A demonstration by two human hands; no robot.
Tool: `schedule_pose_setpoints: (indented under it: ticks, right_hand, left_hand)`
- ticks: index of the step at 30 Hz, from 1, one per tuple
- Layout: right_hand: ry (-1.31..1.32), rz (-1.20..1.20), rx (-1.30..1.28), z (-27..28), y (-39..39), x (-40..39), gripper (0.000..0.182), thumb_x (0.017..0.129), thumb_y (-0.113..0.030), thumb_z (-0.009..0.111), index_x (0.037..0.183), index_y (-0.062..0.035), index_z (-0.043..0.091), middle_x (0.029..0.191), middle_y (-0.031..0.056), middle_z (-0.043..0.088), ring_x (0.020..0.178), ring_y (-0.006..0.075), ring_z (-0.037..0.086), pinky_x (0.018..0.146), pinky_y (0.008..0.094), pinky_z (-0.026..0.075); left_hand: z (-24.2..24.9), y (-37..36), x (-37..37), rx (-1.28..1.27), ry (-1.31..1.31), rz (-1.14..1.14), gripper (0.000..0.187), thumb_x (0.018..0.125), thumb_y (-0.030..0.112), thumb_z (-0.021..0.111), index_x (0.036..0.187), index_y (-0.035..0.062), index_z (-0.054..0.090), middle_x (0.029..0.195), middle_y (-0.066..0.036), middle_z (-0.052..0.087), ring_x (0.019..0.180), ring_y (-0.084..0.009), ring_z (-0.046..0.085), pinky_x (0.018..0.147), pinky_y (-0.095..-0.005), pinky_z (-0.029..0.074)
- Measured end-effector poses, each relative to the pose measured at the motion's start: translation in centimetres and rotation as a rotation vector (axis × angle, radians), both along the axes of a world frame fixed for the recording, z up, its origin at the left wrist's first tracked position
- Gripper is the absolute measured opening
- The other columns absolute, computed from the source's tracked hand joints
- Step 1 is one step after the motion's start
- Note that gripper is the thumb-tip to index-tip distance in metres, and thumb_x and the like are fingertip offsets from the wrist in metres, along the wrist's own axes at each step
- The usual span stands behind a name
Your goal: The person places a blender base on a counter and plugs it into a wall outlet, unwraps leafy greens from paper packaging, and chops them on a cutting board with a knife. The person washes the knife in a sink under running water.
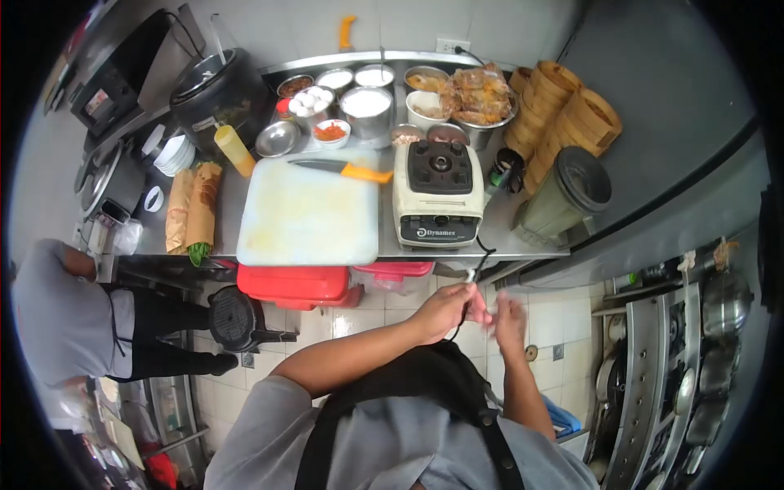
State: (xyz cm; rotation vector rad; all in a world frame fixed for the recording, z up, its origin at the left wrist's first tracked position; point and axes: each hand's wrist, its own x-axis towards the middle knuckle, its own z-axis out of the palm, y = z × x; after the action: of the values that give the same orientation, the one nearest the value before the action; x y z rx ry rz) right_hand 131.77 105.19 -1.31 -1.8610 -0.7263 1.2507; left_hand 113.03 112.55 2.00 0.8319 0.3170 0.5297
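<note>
In the head view, my left hand point(447, 313) is in front of the counter edge, its fingers closed around a black cord point(487, 251) that runs up to the blender base. A small shiny piece shows at the fingertips, too small to name. My right hand point(510, 321) is just to the right, smeared by motion, so its fingers do not show clearly. The white blender base point(439, 200), marked Dynamex, stands on the counter with no jug on it. Its clear jug point(563, 196) with a dark rim stands to the right.
A white cutting board point(310, 216) carries an orange-handled knife point(359, 172). Behind are bowls, eggs point(310, 101) and bamboo steamers point(563, 110). Paper-wrapped greens point(202, 208) lie left. Below are a red-lidded bin point(292, 283) and a black stool point(237, 317). Another person point(69, 314) stands left; shelves point(645, 376) stand right.
</note>
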Motion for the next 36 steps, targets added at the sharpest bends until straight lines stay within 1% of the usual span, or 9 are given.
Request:
schedule_pose_setpoints:
  ticks: [5,7,8,10,21,26,28,31,36]
  right_hand:
    - [0.745,0.043,-0.47,-5.9,-3.1,-2.6,0.063,0.095,-0.057,0.038,0.12,-0.001,0.05,0.09,0.0187,0.065,0.081,0.0251,0.065,0.061,0.0297,0.048]
    - [1.04,-0.462,0.225,-7.7,-2.8,-3.6,0.046,0.097,-0.038,0.042,0.119,0.0019,0.047,0.091,0.0178,0.062,0.083,0.028,0.062,0.068,0.0317,0.05]
    - [1.575,-0.292,0.342,-13.1,-3.4,-0.1,0.042,0.093,-0.025,0.048,0.118,0.0077,0.048,0.116,0.0206,0.058,0.082,0.0268,0.061,0.078,0.0389,0.053]
    - [1.235,-0.861,0.158,-12.4,-3.7,1.9,0.033,0.086,-0.015,0.057,0.106,0.0087,0.048,0.094,0.0156,0.06,0.079,0.0257,0.061,0.084,0.0398,0.052]
    - [0.831,-1.223,0.356,-9.5,-11.5,7.5,0.081,0.079,-0.061,0.065,0.116,0.0073,0.042,0.106,0.015,0.054,0.096,0.0265,0.056,0.099,0.0478,0.042]
    - [0.787,-1.224,0.688,-11.5,-16.3,14.8,0.068,0.088,-0.063,0.052,0.112,0.0003,0.045,0.083,0.0071,0.052,0.066,0.0197,0.051,0.063,0.0348,0.048]
    - [0.322,-1.231,0.737,-5.6,-15.9,14.0,0.047,0.097,-0.055,0.043,0.099,-0.0085,0.049,0.067,0.0003,0.045,0.049,0.0122,0.038,0.043,0.026,0.033]
    - [0.203,-0.969,0.752,3.8,-12.9,7.2,0.038,0.101,-0.048,0.04,0.088,-0.013,0.049,0.058,-0.0037,0.041,0.043,0.0075,0.032,0.038,0.0226,0.027]
    - [-0.143,-0.506,0.854,6.9,-9.8,-3.9,0.034,0.102,-0.039,0.04,0.088,-0.01,0.051,0.057,-0.0014,0.041,0.044,0.0069,0.033,0.04,0.0221,0.029]
  left_hand:
    - [2.3,-1.0,1.4,-0.467,-0.509,-0.039,0.039,0.101,0.04,0.041,0.09,0.0063,0.056,0.078,-0.009,0.059,0.093,-0.0285,0.062,0.098,-0.052,0.043]
    - [2.1,-2.1,0.0,-0.498,-0.477,-0.057,0.038,0.101,0.041,0.042,0.089,0.0075,0.057,0.077,-0.009,0.059,0.093,-0.0288,0.061,0.101,-0.0585,0.039]
    - [0.9,-2.3,-1.3,-0.519,-0.418,-0.096,0.038,0.1,0.041,0.043,0.088,0.0078,0.057,0.077,-0.009,0.059,0.092,-0.0292,0.061,0.101,-0.0591,0.038]
    - [-2.5,-2.2,-4.6,-0.519,-0.264,-0.125,0.038,0.1,0.041,0.043,0.087,0.0079,0.058,0.077,-0.009,0.059,0.093,-0.0302,0.061,0.101,-0.0582,0.039]
    - [-18.4,-4.0,-11.7,-0.52,0.231,0.03,0.041,0.105,0.035,0.027,0.092,0.0062,0.054,0.103,-0.019,0.065,0.101,-0.0317,0.062,0.094,-0.0425,0.047]
    - [-19.9,-3.7,-9.8,-0.502,0.322,-0.105,0.039,0.105,0.031,0.03,0.098,0.0044,0.058,0.107,-0.018,0.065,0.1,-0.0313,0.062,0.092,-0.0426,0.048]
    - [-18.6,-3.7,-8.5,-0.07,1.033,0.069,0.033,0.102,0.026,0.039,0.107,0.0024,0.062,0.107,-0.014,0.067,0.1,-0.0296,0.063,0.091,-0.0416,0.049]
    - [-13.8,-1.9,-7.4,0.71,0.925,0.398,0.033,0.099,0.026,0.049,0.116,0.0025,0.063,0.111,-0.011,0.067,0.101,-0.0251,0.063,0.09,-0.0375,0.049]
    - [4.7,0.2,-2.1,0.3,0.243,0.212,0.051,0.103,0.039,0.04,0.137,0.0025,0.043,0.123,-0.014,0.061,0.114,-0.0216,0.057,0.093,-0.0346,0.046]
